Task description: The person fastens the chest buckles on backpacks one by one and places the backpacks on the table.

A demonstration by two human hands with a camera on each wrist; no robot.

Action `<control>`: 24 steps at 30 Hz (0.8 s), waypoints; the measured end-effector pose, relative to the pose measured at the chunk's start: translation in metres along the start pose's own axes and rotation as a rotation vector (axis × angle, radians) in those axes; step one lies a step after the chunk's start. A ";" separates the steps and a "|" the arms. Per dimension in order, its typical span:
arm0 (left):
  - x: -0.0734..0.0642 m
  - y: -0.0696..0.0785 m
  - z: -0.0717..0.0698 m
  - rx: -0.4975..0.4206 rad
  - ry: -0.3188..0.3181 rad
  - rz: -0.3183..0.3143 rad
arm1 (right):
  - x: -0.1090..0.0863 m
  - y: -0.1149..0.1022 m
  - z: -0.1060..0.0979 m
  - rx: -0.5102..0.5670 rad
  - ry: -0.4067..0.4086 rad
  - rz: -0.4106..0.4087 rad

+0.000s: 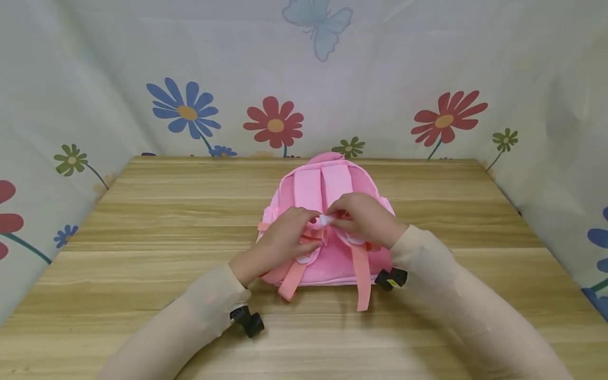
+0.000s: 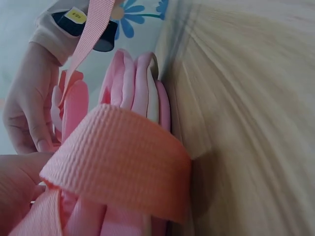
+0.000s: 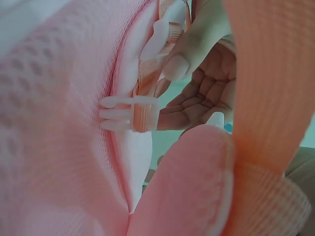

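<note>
A pink backpack (image 1: pixel 328 275) lies on the table, its shoulder straps facing up. Over its middle, my right hand (image 1: pixel 363 214) pinches a small white buckle piece (image 1: pixel 325 219) between thumb and fingertips. My left hand (image 1: pixel 285 235) rests over the other shoulder strap, thumb and forefinger apart, a fingertip close to that piece. Seen from the right wrist, a three-pronged white buckle half (image 3: pixel 130 114) hangs on orange webbing beside the left fingers (image 3: pixel 206 93). An orange strap (image 2: pixel 118 162) loops across the left wrist view and hides part of the left hand.
Loose orange strap ends (image 1: pixel 362 277) hang over the bag's near edge. The wooden table (image 1: pixel 190 211) meets a white cloth backdrop (image 1: pixel 228 47) printed with flowers. Small black wrist cameras (image 1: pixel 247 321) sit under both forearms.
</note>
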State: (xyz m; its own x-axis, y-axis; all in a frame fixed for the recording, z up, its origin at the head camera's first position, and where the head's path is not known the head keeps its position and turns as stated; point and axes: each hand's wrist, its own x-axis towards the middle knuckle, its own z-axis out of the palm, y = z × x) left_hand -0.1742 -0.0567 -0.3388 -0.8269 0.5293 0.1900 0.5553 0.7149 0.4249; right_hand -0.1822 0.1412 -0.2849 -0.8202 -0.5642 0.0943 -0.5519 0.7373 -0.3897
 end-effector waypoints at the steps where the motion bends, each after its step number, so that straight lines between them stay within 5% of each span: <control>1: 0.002 0.002 0.000 0.010 0.000 0.003 | -0.002 0.001 0.000 0.008 0.006 0.003; 11: 0.010 0.008 0.006 0.128 -0.049 0.005 | -0.012 0.013 0.003 0.127 -0.001 0.105; 24: 0.007 0.007 0.011 0.126 0.032 0.027 | -0.020 0.030 0.022 0.164 0.027 0.088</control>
State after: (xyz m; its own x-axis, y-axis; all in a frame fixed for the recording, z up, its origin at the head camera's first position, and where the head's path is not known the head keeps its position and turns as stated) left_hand -0.1754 -0.0433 -0.3443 -0.8126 0.5360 0.2290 0.5828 0.7533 0.3047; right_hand -0.1786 0.1665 -0.3185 -0.8691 -0.4885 0.0773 -0.4479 0.7113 -0.5417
